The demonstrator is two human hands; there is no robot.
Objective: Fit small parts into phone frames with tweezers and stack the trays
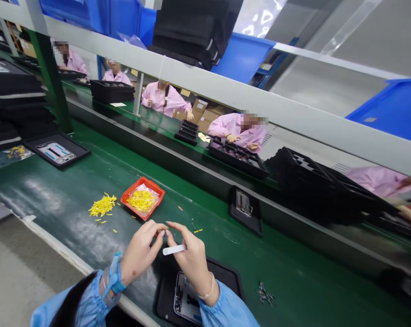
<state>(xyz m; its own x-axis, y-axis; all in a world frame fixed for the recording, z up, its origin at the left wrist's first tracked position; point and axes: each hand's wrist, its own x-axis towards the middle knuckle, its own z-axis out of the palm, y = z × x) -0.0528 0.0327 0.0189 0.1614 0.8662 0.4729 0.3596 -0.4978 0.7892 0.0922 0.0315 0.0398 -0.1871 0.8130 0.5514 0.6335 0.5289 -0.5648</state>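
Observation:
My right hand point(192, 256) grips a white plastic stick point(173, 250) between its fingers, low over the green conveyor belt point(69, 181). My left hand point(140, 247) is raised beside it, and the fingertips of both hands nearly meet; anything small between them is too small to tell. Under my right wrist lies a black tray point(168, 295) holding a phone housing point(187, 297). Ahead of my hands stands an orange tray point(142, 197) with yellow strips in a clear bag. A loose heap of yellow strips point(102, 205) lies on the belt to its left.
A small heap of dark screws point(265, 293) lies on the belt to the right. Another black tray with a phone housing point(244, 206) rests beyond my hands. A grey rail point(226, 91) runs above the belt. Several workers in pink smocks point(237, 131) sit across a second belt, beside blue bins point(242, 56).

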